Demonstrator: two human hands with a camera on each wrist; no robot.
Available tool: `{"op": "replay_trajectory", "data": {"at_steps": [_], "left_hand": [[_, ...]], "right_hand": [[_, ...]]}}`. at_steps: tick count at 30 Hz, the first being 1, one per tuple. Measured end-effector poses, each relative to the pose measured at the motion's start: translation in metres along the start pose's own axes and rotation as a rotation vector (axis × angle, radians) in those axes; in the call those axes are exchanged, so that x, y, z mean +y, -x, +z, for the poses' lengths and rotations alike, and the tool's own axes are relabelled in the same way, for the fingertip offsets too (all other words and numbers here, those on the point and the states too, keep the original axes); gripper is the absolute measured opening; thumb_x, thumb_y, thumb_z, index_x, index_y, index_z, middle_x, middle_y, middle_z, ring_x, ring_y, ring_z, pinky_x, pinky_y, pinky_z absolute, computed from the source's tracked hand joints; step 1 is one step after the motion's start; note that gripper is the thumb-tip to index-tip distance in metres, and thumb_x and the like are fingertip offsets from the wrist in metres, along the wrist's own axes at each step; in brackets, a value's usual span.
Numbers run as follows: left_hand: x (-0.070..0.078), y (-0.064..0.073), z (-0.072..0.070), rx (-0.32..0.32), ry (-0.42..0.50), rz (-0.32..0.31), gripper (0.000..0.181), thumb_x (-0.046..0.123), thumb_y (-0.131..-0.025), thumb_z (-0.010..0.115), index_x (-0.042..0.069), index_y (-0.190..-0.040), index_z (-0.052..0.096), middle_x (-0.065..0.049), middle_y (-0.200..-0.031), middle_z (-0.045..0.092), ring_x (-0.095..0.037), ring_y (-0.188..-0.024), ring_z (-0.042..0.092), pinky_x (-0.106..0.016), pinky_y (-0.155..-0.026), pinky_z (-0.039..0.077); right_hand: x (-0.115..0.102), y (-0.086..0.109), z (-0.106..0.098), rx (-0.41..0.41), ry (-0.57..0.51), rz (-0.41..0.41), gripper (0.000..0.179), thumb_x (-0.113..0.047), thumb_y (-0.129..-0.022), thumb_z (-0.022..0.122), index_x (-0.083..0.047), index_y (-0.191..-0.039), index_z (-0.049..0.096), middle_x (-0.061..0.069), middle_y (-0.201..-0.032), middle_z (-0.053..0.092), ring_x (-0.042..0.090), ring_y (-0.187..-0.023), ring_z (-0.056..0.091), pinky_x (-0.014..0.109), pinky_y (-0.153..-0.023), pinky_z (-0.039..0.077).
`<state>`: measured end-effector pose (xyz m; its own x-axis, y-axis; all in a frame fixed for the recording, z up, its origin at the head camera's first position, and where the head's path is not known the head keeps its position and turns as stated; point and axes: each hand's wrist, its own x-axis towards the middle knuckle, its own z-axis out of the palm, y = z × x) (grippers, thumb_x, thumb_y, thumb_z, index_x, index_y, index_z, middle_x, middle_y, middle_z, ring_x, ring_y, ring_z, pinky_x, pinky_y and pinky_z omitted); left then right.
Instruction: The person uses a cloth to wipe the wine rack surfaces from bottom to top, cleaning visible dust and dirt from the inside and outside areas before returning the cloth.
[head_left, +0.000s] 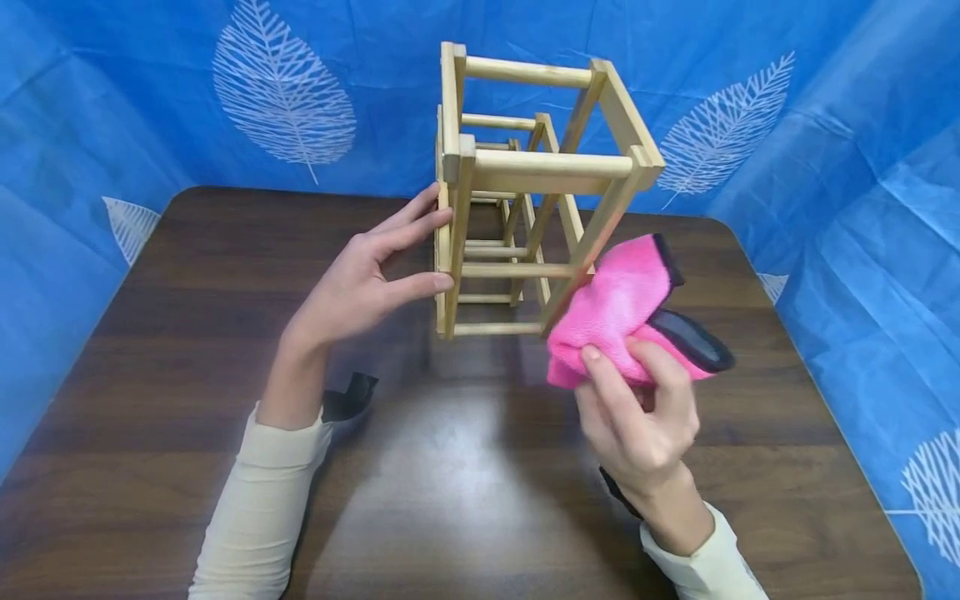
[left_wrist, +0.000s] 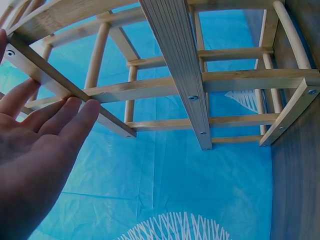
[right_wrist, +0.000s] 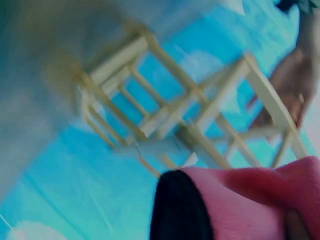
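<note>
A light wooden rack (head_left: 551,164) of slats and round rods stands upright on the table. My left hand (head_left: 352,279) rests its fingertips and thumb against the rack's left side, fingers fairly straight. In the left wrist view, the fingertips of that hand (left_wrist: 45,142) touch a screwed wooden slat (left_wrist: 172,50). With thumb and fingers, my right hand (head_left: 645,425) pinches a folded pink cloth (head_left: 615,308) with black edging, close by the rack's front right post. The right wrist view is blurred; the cloth (right_wrist: 240,200) fills its lower right, below the rack (right_wrist: 270,95).
The dark wood-grain table (head_left: 465,500) spreads under everything. Blue sheeting (head_left: 397,92) with white leaf prints hangs behind it and at both sides. Black straps (head_left: 351,398) show at both wrists.
</note>
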<state>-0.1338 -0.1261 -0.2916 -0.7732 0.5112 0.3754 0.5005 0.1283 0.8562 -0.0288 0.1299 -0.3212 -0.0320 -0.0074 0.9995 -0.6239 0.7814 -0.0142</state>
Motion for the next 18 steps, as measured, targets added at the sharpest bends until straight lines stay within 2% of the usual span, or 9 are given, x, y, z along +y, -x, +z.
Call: {"op": "replay_trajectory", "data": {"at_steps": [1,3,5,7,10,14,18], "left_hand": [[0.000,0.000,0.000,0.001,-0.002,-0.001,0.064,0.005,-0.089,0.073,0.009,-0.147,0.048,0.011,-0.159,0.027,-0.007,-0.144,0.026,-0.035,-0.112,0.033],[0.000,-0.001,0.001,0.003,0.003,-0.002,0.063,0.004,-0.088,0.074,0.008,-0.146,0.048,0.010,-0.159,0.028,-0.007,-0.144,0.026,-0.035,-0.112,0.033],[0.000,0.000,0.001,0.005,0.000,-0.006,0.064,0.004,-0.088,0.074,0.008,-0.146,0.048,0.010,-0.159,0.028,-0.007,-0.144,0.026,-0.034,-0.113,0.032],[-0.001,0.000,0.000,0.003,-0.004,-0.007,0.063,0.005,-0.088,0.074,0.009,-0.146,0.048,0.011,-0.159,0.028,-0.007,-0.144,0.026,-0.034,-0.113,0.032],[-0.004,0.001,0.000,0.004,0.031,0.011,0.058,0.004,-0.092,0.069,0.007,-0.146,0.048,0.009,-0.159,0.028,-0.009,-0.144,0.025,-0.034,-0.112,0.034],[-0.006,0.000,0.000,0.012,0.102,0.046,0.048,0.002,-0.097,0.059,0.001,-0.144,0.048,0.004,-0.159,0.029,-0.012,-0.145,0.026,-0.035,-0.108,0.039],[-0.005,-0.002,0.001,0.021,0.084,0.051,0.047,0.004,-0.098,0.059,0.001,-0.143,0.049,0.003,-0.159,0.030,-0.011,-0.145,0.026,-0.035,-0.109,0.038]], "right_hand": [[0.003,-0.004,0.001,0.083,0.007,-0.006,0.004,-0.004,-0.082,0.073,-0.005,-0.085,0.074,0.023,-0.088,0.059,0.040,-0.076,0.058,0.038,-0.075,0.054],[0.010,-0.011,0.002,0.188,0.021,0.015,0.011,-0.003,-0.076,0.076,-0.008,-0.085,0.074,0.022,-0.089,0.059,0.042,-0.079,0.058,0.041,-0.076,0.052],[0.017,-0.021,0.005,0.236,0.047,0.036,0.018,0.001,-0.072,0.075,-0.010,-0.086,0.073,0.022,-0.090,0.058,0.044,-0.082,0.057,0.046,-0.076,0.050],[0.022,-0.031,0.011,0.249,0.054,0.051,0.021,0.001,-0.071,0.074,-0.011,-0.087,0.072,0.022,-0.092,0.058,0.047,-0.085,0.056,0.050,-0.077,0.049],[0.020,-0.047,0.022,0.204,0.039,0.053,0.024,0.003,-0.073,0.072,-0.010,-0.092,0.073,0.022,-0.098,0.058,0.047,-0.092,0.056,0.053,-0.082,0.049],[0.011,-0.061,0.035,0.079,0.011,0.058,0.027,0.002,-0.079,0.068,-0.008,-0.104,0.074,0.020,-0.109,0.059,0.044,-0.101,0.056,0.053,-0.087,0.050],[0.001,-0.070,0.039,-0.016,0.024,0.095,0.029,0.000,-0.082,0.067,-0.005,-0.110,0.072,0.020,-0.115,0.058,0.043,-0.108,0.054,0.051,-0.091,0.051]]}}
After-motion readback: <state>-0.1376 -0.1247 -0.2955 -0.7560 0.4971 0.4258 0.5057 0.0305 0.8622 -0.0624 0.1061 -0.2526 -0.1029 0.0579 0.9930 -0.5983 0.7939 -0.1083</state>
